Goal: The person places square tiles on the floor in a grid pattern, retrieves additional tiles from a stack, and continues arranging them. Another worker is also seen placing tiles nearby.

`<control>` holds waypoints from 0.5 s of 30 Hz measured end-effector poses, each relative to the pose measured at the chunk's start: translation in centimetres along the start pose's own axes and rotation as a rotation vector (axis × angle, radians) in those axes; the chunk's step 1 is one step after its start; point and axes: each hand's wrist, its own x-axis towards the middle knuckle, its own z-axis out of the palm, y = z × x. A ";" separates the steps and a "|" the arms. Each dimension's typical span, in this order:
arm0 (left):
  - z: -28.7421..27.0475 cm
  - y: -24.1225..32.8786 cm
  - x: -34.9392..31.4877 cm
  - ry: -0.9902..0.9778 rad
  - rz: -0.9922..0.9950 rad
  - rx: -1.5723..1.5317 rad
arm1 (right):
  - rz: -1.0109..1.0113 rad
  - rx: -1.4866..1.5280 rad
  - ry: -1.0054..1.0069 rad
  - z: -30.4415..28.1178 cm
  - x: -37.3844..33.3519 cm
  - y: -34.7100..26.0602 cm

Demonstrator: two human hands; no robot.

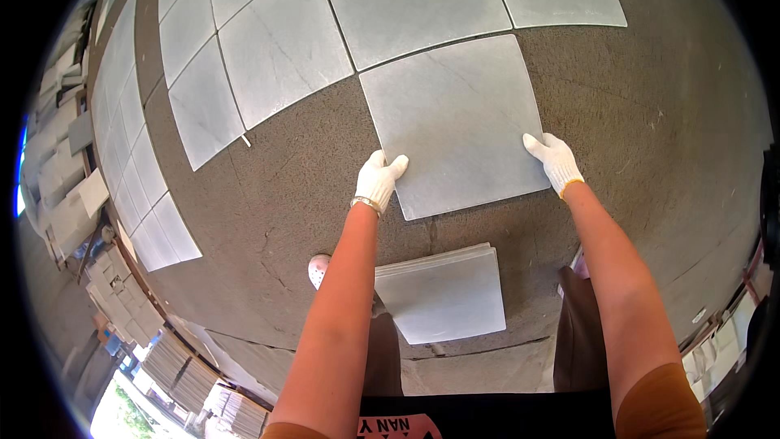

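Note:
A square grey stone tile (455, 126) is held between my two gloved hands, its far edge close against the laid tiles (414, 4). My left hand (379, 178) grips its left edge near the front corner, thumb on top. On the opposite edge my right hand (556, 162) does the same, thumb over the face. Both hands wear white knit gloves, and their fingers under the tile are hidden. Between my feet lies a stack of similar tiles (445, 294). Whether the held tile touches the floor I cannot tell.
Rough brown-grey floor (276, 211) surrounds the tiles. Another group of laid tiles (150, 195) lies at the left. A small white sliver (247, 141) sits by a tile corner. Stacked slabs (183, 370) stand at the lower left. My pink shoe (319, 270) is beside the stack.

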 end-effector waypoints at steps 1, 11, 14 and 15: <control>-0.2 0.5 -0.1 0.009 -0.022 0.095 | -0.013 -0.014 -0.002 0.0 0.2 0.2; -0.8 4.0 -0.7 0.061 0.004 0.807 | 0.088 0.094 -0.108 -0.7 0.8 -0.7; -1.1 6.1 -1.3 0.019 -0.066 0.942 | 0.054 -0.039 -0.061 -0.6 1.9 0.7; -1.1 5.4 -1.2 0.071 -0.045 0.956 | 0.038 -0.006 -0.050 -0.4 2.1 1.3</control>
